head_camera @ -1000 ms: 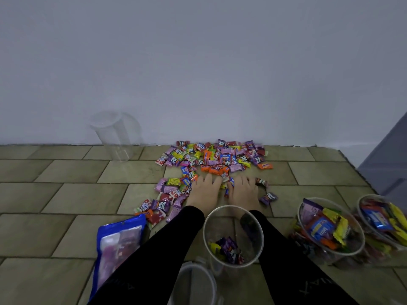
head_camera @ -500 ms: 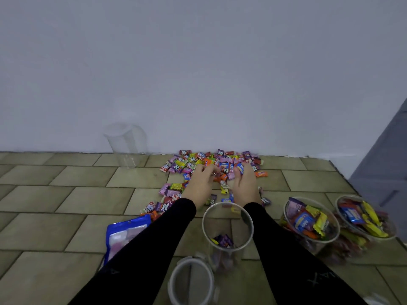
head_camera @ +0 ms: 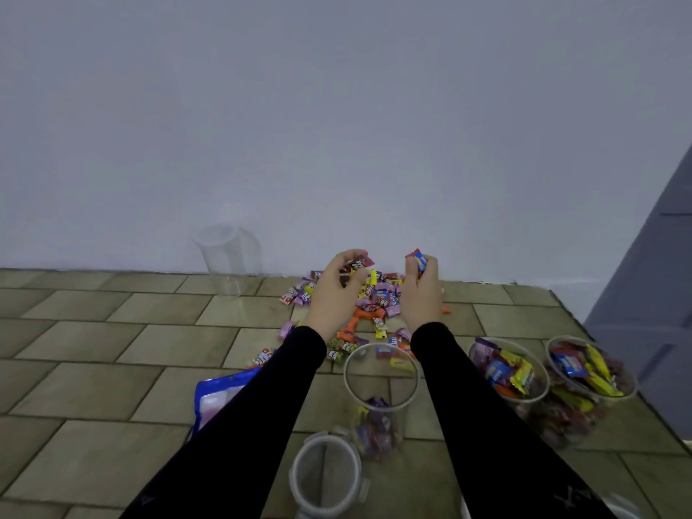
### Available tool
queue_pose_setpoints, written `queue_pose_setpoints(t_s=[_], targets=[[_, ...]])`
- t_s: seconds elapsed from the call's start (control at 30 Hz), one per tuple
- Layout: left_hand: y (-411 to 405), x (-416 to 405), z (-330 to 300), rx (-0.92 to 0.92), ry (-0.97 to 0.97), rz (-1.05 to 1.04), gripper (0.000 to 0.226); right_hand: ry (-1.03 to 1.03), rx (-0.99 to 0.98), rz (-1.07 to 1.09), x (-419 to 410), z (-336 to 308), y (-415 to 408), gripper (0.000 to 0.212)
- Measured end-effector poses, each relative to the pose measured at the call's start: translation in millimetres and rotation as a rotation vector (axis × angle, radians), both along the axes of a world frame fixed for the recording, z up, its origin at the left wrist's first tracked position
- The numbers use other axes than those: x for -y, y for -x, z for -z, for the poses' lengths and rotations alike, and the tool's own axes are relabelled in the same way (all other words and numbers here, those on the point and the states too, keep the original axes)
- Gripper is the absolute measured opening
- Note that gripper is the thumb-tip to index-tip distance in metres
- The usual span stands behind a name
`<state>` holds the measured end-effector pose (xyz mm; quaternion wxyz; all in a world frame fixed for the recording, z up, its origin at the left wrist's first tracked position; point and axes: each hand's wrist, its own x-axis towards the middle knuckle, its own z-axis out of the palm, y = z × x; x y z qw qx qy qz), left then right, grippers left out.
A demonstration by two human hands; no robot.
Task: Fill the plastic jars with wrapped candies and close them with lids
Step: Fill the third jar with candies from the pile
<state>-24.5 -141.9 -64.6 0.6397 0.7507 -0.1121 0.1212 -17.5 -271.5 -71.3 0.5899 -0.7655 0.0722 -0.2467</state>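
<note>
Candies [head_camera: 369, 301] lie heaped on the floor [head_camera: 112, 346] under my two hands; left grip [head_camera: 339, 290] clutches several, right grip [head_camera: 421, 290] pinches one; open jar [head_camera: 380, 383] stands nearer, between my forearms.

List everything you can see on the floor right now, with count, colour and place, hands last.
Loose wrapped candies: many, mixed colours, heaped on the tiles by the wall.
Empty clear jar: one, upright at the wall, left of the heap.
Nearly empty jar: one, clear, between the forearms, few candies at the bottom.
Filled jars: two, clear, lidless, at right.
Lid: one, translucent, near bottom edge.
Candy bag: one, blue, left of the left sleeve.
Left hand: grips candies, above the heap.
Right hand: grips candies, above the heap.
</note>
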Motion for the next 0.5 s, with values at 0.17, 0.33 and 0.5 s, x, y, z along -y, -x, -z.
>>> queue_pose_setpoints(t_s=[0.17,0.33,0.5], targets=[[23,4,-20,0.083,0.183,-0.059,0.019,0.050,0.003,-0.139,-2,-34,20,0.018],[47,5,-24,0.124,0.283,-0.017,0.019,0.050,0.045,-0.211,-5,-38,50,0.020],[69,10,-7,0.139,0.302,-0.047,0.020,-0.095,0.027,-0.238,-6,-25,71,0.020]])
